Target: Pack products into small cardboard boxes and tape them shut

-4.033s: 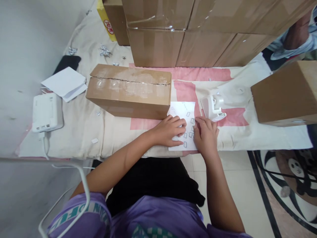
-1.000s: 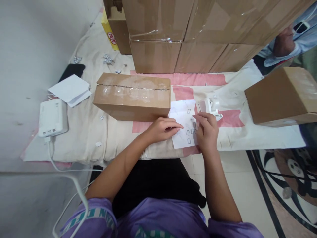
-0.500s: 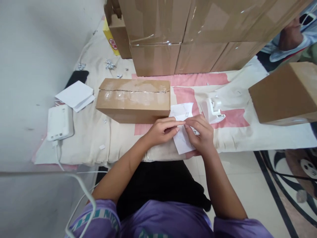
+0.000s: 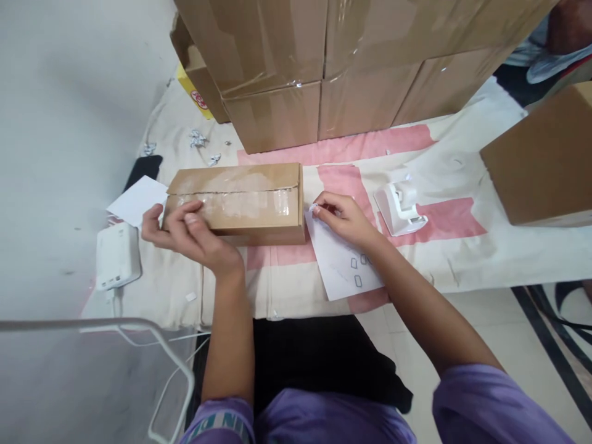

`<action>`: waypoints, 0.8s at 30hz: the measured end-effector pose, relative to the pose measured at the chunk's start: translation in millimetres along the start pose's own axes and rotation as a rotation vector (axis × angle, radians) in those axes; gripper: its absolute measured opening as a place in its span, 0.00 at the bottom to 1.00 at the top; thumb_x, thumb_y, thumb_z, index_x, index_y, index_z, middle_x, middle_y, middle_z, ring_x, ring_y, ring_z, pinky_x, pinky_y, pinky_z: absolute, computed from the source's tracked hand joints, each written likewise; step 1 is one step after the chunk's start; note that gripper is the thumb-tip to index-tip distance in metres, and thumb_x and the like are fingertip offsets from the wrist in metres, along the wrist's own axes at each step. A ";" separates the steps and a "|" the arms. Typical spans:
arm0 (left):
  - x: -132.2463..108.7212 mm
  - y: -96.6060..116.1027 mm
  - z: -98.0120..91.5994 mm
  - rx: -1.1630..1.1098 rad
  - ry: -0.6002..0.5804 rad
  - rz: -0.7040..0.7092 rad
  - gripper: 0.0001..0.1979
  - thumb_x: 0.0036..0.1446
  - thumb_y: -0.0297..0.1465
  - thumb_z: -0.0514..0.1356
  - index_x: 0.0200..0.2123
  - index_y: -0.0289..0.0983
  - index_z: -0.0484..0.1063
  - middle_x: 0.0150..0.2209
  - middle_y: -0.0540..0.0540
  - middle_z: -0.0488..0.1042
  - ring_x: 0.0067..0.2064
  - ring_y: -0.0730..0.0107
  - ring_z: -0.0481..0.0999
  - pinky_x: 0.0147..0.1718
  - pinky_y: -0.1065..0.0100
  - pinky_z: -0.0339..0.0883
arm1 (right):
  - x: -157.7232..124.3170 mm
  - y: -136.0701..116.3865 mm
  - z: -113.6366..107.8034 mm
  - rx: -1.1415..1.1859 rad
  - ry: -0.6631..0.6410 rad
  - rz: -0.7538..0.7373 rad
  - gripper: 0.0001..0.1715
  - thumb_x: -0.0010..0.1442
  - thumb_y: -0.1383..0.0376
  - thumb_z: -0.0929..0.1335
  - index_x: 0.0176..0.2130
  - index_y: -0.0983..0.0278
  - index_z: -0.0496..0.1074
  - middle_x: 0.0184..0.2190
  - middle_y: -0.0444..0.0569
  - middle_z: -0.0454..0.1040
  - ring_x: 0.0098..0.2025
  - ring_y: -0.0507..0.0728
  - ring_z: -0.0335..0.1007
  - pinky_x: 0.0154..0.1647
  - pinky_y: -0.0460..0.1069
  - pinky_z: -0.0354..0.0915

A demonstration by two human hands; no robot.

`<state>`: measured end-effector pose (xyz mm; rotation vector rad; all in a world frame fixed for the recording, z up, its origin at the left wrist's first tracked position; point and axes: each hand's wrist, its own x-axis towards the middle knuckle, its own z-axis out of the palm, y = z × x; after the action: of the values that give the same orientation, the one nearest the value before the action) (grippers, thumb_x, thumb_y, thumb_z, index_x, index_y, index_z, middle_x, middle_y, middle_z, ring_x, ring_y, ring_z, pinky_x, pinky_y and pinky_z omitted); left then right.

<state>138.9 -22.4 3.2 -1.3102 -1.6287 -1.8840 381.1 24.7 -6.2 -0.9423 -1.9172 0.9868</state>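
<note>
A taped cardboard box (image 4: 259, 203) lies in front of me on the cloth-covered surface. My left hand (image 4: 194, 237) is at its left end, palm turned up, fingers apart and curled, holding nothing; some fingertips overlap the box's top. Just right of the box, my right hand (image 4: 345, 216) pinches the upper left corner of a white sheet of paper (image 4: 340, 271). Small outlined shapes are drawn on the sheet, and my right hand and forearm hide part of it. A white tape dispenser (image 4: 400, 209) stands to the right of this hand.
Large taped cardboard boxes (image 4: 277, 117) are stacked at the back, another box (image 4: 546, 160) stands right. A white power bank (image 4: 118, 256) with a cable, white papers (image 4: 137, 200) and a black phone-like object (image 4: 142, 171) lie left. Crumpled foil bits (image 4: 197, 138) lie behind. Part of another person shows upper right.
My hands have parted: the left moved leftward to the box's far end and opened, the right shifted slightly left to the paper's corner. The view has shifted a little.
</note>
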 end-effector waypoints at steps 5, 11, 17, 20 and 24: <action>9.9 -10.9 5.2 0.005 0.027 -0.115 0.08 0.61 0.26 0.48 0.29 0.40 0.61 0.45 0.43 0.63 0.56 0.57 0.66 0.64 0.48 0.54 | -6.8 -1.0 8.5 -0.009 -0.126 -0.052 0.12 0.69 0.60 0.66 0.34 0.62 0.70 0.31 0.43 0.72 0.32 0.52 0.65 0.33 0.48 0.57; 13.4 -11.9 6.5 -0.013 0.042 -0.109 0.06 0.58 0.28 0.49 0.29 0.38 0.63 0.40 0.43 0.61 0.51 0.62 0.67 0.61 0.56 0.57 | -6.6 1.5 12.5 -0.026 -0.133 -0.117 0.11 0.70 0.61 0.64 0.34 0.62 0.69 0.32 0.43 0.72 0.33 0.52 0.66 0.35 0.48 0.58; 15.7 -22.9 5.0 -0.149 0.023 -0.083 0.07 0.57 0.29 0.51 0.29 0.36 0.66 0.39 0.42 0.61 0.50 0.60 0.67 0.60 0.54 0.56 | -5.2 5.9 14.0 0.017 -0.089 -0.164 0.11 0.71 0.63 0.65 0.34 0.62 0.69 0.32 0.43 0.73 0.33 0.51 0.67 0.35 0.46 0.59; 16.3 -24.6 5.1 -0.162 0.008 -0.078 0.07 0.57 0.28 0.51 0.29 0.37 0.66 0.39 0.43 0.60 0.50 0.60 0.67 0.60 0.55 0.56 | -5.2 5.0 14.5 0.020 -0.096 -0.175 0.11 0.70 0.62 0.65 0.34 0.62 0.70 0.32 0.43 0.73 0.33 0.52 0.68 0.36 0.47 0.59; 17.3 -27.5 4.6 -0.196 -0.047 -0.064 0.06 0.57 0.27 0.51 0.29 0.37 0.66 0.39 0.43 0.59 0.51 0.60 0.66 0.61 0.55 0.55 | -6.3 4.1 14.6 0.003 -0.092 -0.131 0.12 0.69 0.61 0.67 0.33 0.62 0.69 0.30 0.43 0.72 0.32 0.52 0.66 0.34 0.47 0.58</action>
<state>111.4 -4.7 0.0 -1.4043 -1.5579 -2.1114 372.3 16.7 -17.5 -0.7708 -2.0257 0.9701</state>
